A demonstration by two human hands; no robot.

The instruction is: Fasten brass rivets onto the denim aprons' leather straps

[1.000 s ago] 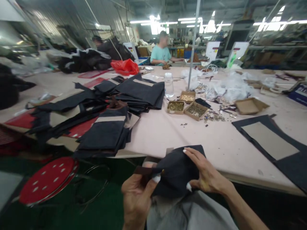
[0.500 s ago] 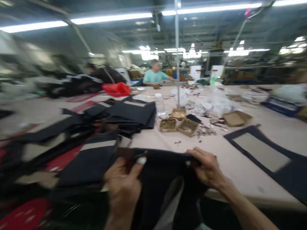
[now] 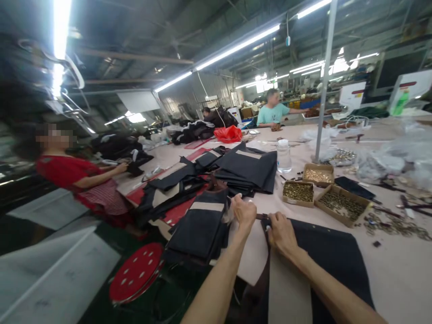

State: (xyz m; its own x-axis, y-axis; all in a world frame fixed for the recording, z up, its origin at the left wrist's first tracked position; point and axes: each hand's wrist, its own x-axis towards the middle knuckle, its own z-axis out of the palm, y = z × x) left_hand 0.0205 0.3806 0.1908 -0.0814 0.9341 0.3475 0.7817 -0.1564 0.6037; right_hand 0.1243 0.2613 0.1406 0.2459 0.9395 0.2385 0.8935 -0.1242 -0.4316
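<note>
A dark fabric panel (image 3: 337,261) with a beige patch (image 3: 289,288) lies at the table's front edge. My right hand (image 3: 282,234) is closed on its top corner, where a short brown strip (image 3: 261,216) sticks out to the left. My left hand (image 3: 243,211) is closed just left of that strip, fingers curled; what they hold is hidden. Beside it rests a stack of dark panels (image 3: 199,229) with a beige band. Small open boxes of metal fittings stand ahead: one box (image 3: 297,192), a larger box (image 3: 340,204) and one behind (image 3: 318,174).
More dark panels (image 3: 251,168) are piled beyond, near a clear bottle (image 3: 284,155). A metal pole (image 3: 324,85) rises from the table. Loose rings (image 3: 398,227) lie at right. A red stool (image 3: 137,272) stands at left, near a person in red (image 3: 74,173). Another person (image 3: 272,112) sits across.
The view has swung left. The dark panel held up between both hands is now down on the table. My hands have come closer together at its corner.
</note>
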